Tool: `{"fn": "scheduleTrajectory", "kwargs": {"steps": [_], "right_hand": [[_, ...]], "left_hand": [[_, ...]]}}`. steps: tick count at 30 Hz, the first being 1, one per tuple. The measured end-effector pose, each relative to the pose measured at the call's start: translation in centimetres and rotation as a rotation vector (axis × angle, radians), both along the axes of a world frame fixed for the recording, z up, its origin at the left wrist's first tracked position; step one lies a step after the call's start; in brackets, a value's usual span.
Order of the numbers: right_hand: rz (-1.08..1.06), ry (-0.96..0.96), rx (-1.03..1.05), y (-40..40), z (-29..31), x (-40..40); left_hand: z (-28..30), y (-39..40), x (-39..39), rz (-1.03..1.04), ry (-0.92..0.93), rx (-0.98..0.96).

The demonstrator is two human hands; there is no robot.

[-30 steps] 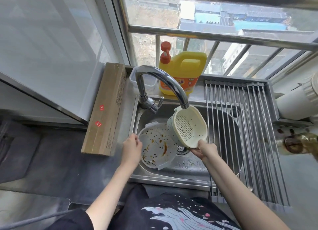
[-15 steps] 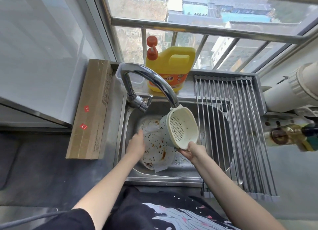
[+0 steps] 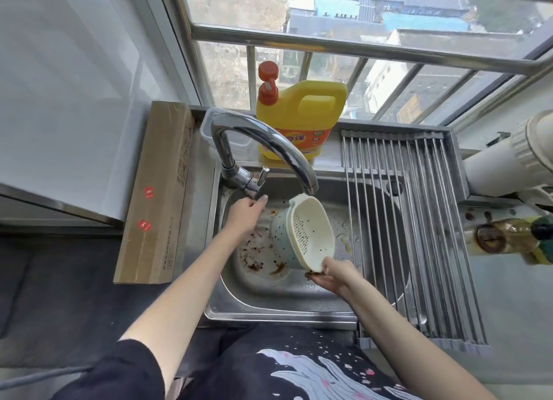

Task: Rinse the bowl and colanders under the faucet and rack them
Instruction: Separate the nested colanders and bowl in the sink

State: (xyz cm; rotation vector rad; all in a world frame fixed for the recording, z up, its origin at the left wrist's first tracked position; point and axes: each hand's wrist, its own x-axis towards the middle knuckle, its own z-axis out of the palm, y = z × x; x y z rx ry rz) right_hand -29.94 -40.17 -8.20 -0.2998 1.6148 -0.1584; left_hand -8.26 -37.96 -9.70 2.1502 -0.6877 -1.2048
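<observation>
Steel sink [image 3: 269, 298] below, my right hand [image 3: 332, 275] pinches the cream perforated colander [image 3: 309, 232] under the spout, half hiding the stained bowl [image 3: 254, 259], while my left hand [image 3: 244, 214], fingers together, reaches the faucet [image 3: 263, 139] lever.

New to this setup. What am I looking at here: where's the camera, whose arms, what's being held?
There is no robot here: the camera sits on a person's head and looks down at their own two bare arms over a kitchen sink.

The right hand grips the near rim of a cream colander, tilted on its side just under the spout of the faucet. No water stream is visible. The left hand reaches up beside the faucet lever, holding nothing; whether it touches the lever is unclear.

Under the colander, a dirty white bowl with brown residue lies in the basin. A roll-up drying rack spans the sink's right side, with nothing on it. A yellow detergent jug stands on the ledge behind, and a cardboard box lies to the left.
</observation>
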Motion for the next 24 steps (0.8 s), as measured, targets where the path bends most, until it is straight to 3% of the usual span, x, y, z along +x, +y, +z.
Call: {"fn": "scheduleTrajectory", "kwargs": {"steps": [5, 8, 17, 24], "right_hand": [[0.438, 0.092, -0.076, 0.3, -0.8, -0.7], [0.587, 0.125, -0.12, 0.7, -1.6, -1.1], [0.705, 0.113, -0.238, 0.7, -2.0, -1.5], [0.716, 0.105, -0.283, 0.4, -2.1, -1.4]], "left_hand": [[0.3, 0.4, 0.3, -0.134, 0.097, 0.013], [0.7, 0.8, 0.3, -0.25, 0.148, -0.022], [0.7, 1.5, 0.5, -0.347, 0.013, 0.068], [2.0, 1.3, 0.3, -0.288, 0.213, 0.035]]}}
